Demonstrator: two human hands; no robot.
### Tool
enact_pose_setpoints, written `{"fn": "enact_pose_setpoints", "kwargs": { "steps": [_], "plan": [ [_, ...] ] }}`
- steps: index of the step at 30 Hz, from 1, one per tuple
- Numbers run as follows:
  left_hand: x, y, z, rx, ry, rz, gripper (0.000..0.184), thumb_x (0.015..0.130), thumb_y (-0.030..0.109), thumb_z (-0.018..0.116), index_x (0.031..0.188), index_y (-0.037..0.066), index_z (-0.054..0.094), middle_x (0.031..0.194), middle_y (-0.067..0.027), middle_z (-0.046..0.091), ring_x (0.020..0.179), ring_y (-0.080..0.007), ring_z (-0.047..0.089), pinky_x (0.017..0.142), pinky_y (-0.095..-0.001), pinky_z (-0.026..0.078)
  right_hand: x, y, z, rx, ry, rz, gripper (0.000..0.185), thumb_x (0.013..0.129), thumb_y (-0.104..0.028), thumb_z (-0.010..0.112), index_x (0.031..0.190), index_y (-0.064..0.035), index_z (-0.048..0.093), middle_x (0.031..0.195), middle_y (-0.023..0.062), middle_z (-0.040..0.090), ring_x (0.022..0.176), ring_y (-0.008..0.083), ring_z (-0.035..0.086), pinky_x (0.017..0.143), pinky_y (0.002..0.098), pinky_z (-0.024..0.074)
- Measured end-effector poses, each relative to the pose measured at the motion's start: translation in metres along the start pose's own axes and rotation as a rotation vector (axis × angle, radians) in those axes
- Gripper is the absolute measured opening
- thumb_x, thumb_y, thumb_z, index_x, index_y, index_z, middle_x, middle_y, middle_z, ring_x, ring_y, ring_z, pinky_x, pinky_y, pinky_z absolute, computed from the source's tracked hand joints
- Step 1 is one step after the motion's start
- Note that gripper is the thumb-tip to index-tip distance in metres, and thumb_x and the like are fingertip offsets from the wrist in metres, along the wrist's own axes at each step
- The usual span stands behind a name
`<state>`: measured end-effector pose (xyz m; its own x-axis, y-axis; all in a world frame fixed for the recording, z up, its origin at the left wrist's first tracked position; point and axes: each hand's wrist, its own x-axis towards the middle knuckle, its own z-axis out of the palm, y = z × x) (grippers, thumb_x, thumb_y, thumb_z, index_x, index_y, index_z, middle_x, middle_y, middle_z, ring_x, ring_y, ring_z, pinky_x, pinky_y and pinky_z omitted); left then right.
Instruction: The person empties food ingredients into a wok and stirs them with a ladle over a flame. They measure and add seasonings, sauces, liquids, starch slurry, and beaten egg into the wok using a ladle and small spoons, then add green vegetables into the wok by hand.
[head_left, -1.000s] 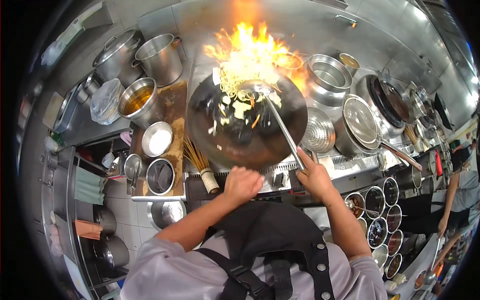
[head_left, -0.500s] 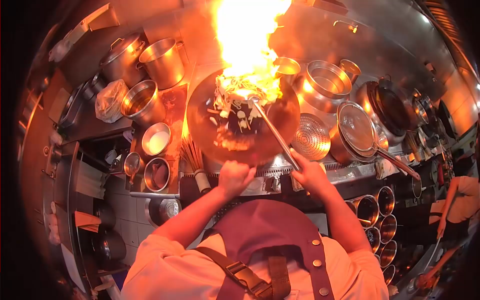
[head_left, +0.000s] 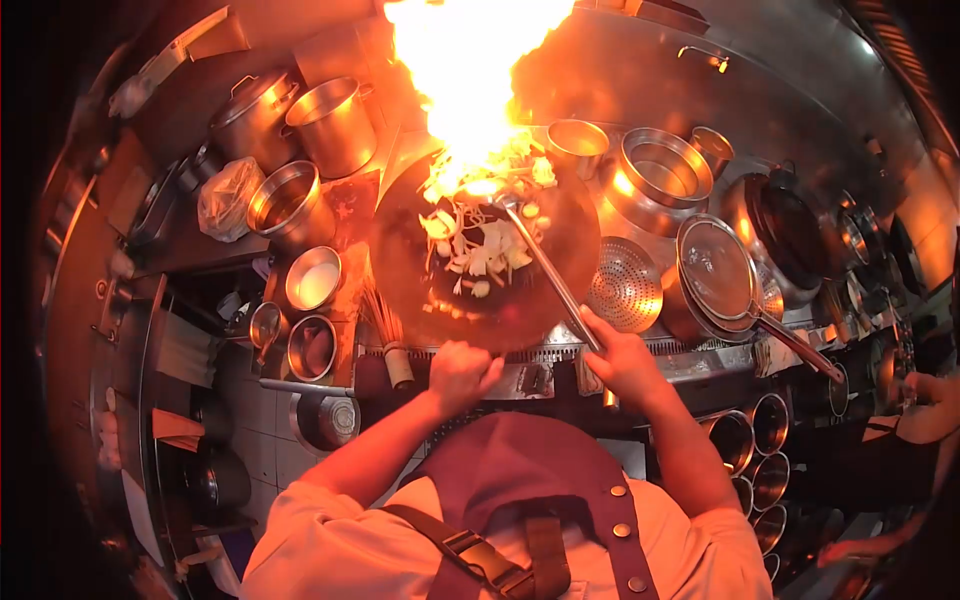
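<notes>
Centrally, we have the wok (head_left: 405,260), positioned on the metal range directly ahead of our body. We see noodles and pale vegetable pieces (head_left: 490,262) heaped across its middle and far side, with a tall flame (head_left: 475,75) rising at the far side to the top of the view.

Our right hand (head_left: 625,360) is closed around the handle of the ladle (head_left: 548,265), whose bowl sits among the food. Our left hand (head_left: 465,375) is curled into a fist at the near rim; its underside is hidden, so we cannot tell whether it grips the wok.

Left of the wok, we locate a bamboo brush (head_left: 383,320), a bowl (head_left: 297,268) with white contents and a plastic bag (head_left: 228,200). To the right, we find a perforated skimmer (head_left: 625,285), then a mesh strainer (head_left: 715,265) resting over a pot. At the far right edge, we note another person (head_left: 935,420), blurred.
</notes>
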<state>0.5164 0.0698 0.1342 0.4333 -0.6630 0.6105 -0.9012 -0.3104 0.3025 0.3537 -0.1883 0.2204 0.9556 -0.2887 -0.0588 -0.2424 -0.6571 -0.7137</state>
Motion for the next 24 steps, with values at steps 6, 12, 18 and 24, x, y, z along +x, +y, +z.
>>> {"fn": "enact_pose_setpoints", "kwargs": {
  "steps": [6,12,18,24],
  "plan": [
    [0.075,-0.012,-0.024,-0.121,-0.098,-0.141,0.038,0.085,0.029,0.072,0.058,0.01,0.054,0.057,-0.0115,0.053,0.058,-0.0324,0.057,0.058,-0.0473,0.044,-0.061,-0.025,-0.088,0.221,-0.293,0.247,0.071,0.085,-0.019,0.072,0.152,-0.0182,0.049,0.079,0.0132,0.071,0.07,0.025,0.067,0.072,0.0396,0.0531],
    [0.036,-0.022,0.017,-0.019,-0.035,-0.05,0.037,0.085,0.029,0.072,0.059,0.01,0.053,0.059,-0.011,0.056,0.059,-0.0305,0.058,0.06,-0.0459,0.044,-0.011,0.007,-0.006,0.085,-0.087,0.106,0.069,0.087,-0.017,0.07,0.152,-0.0169,0.048,0.084,0.0142,0.072,0.069,0.0232,0.067,0.071,0.0357,0.0534],
    [0.042,-0.023,-0.013,-0.047,-0.055,0.059,0.03,0.083,0.031,0.073,0.064,0.011,0.063,0.063,-0.0114,0.06,0.06,-0.0324,0.06,0.058,-0.047,0.047,-0.055,0.025,0.09,0.23,0.143,0.024,0.074,0.091,-0.012,0.071,0.157,-0.0168,0.038,0.104,0.0234,0.072,0.068,0.0205,0.066,0.071,0.037,0.0539],
    [0.061,-0.087,0.022,-0.191,-0.081,-0.056,0.029,0.086,0.029,0.072,0.105,0.007,0.069,0.105,-0.0185,0.063,0.105,-0.0381,0.059,0.087,-0.0507,0.049,-0.063,0.022,0.173,0.159,0.303,0.179,0.073,0.091,-0.007,0.07,0.158,-0.0179,0.04,0.115,0.0227,0.07,0.066,0.0182,0.063,0.069,0.0316,0.0526]
  ]
}}
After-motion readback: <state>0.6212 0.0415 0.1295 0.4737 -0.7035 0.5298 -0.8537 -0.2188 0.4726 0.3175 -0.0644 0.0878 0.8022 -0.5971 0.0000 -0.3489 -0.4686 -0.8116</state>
